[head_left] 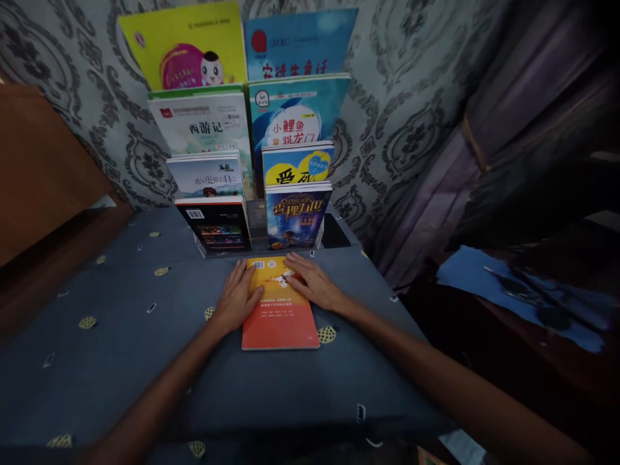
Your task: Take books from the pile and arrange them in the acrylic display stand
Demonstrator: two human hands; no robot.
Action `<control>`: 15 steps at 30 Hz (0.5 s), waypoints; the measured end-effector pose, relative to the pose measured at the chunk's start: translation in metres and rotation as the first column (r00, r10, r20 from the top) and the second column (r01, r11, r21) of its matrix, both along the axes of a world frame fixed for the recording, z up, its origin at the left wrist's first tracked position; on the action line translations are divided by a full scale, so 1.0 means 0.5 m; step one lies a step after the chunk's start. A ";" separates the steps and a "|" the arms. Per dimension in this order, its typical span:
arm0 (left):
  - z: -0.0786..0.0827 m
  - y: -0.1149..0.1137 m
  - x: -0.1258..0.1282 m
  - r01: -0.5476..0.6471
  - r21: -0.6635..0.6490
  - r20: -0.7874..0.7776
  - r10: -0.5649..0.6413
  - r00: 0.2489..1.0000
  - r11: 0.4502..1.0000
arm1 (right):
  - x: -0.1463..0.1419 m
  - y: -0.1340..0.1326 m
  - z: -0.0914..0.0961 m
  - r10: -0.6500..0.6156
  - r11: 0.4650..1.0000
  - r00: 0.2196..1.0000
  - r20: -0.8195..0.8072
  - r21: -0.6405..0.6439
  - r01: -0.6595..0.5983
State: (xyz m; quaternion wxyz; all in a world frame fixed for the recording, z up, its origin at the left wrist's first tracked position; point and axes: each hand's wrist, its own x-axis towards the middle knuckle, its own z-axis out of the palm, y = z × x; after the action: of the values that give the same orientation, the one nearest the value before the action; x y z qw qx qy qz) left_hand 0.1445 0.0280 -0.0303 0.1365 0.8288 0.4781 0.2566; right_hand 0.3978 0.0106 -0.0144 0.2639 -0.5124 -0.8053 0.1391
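Observation:
A paperback book point(279, 316) with a yellow-to-red back cover lies on the cloth-covered table, its barcode at the far left corner. My left hand point(236, 298) rests along its left side, fingers stretched forward and thumb on the cover. On the right side, my right hand point(317, 284) lies over the far corner with its fingers extended and slightly apart. Just beyond the book stands a clear book rack point(259, 242). Its front row has a black book point(217, 226) on the left and a blue book point(295, 216) on the right.
Taller books rise behind in tiers, including a yellow-green one point(159, 45) and a blue one point(300, 45). A dark flat object point(335, 231) lies beside the rack. Brown furniture point(43, 168) stands left; a purple curtain point(450, 148) hangs right, above a blue cloth point(465, 274).

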 end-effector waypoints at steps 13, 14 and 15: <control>0.038 -0.025 0.021 -0.077 -0.066 -0.151 0.066 0.986 0.995 | -0.001 0.002 -0.021 -0.040 0.997 0.998 0.049 0.069 0.037; 0.037 -0.028 0.023 -0.121 -0.068 -0.158 0.109 0.981 0.990 | -0.005 -0.003 -0.023 -0.070 0.994 0.995 0.064 0.084 0.064; 0.035 -0.031 0.025 -0.152 -0.070 -0.158 0.140 0.977 0.986 | -0.009 -0.009 -0.026 -0.116 0.989 0.990 0.077 0.104 0.108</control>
State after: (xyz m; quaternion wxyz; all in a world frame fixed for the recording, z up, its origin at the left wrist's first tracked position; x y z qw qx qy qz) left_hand 0.1571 0.0127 -0.0126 0.1141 0.8024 0.5568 0.1819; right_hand 0.3934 0.0062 -0.0274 0.2628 -0.5483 -0.7915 0.0620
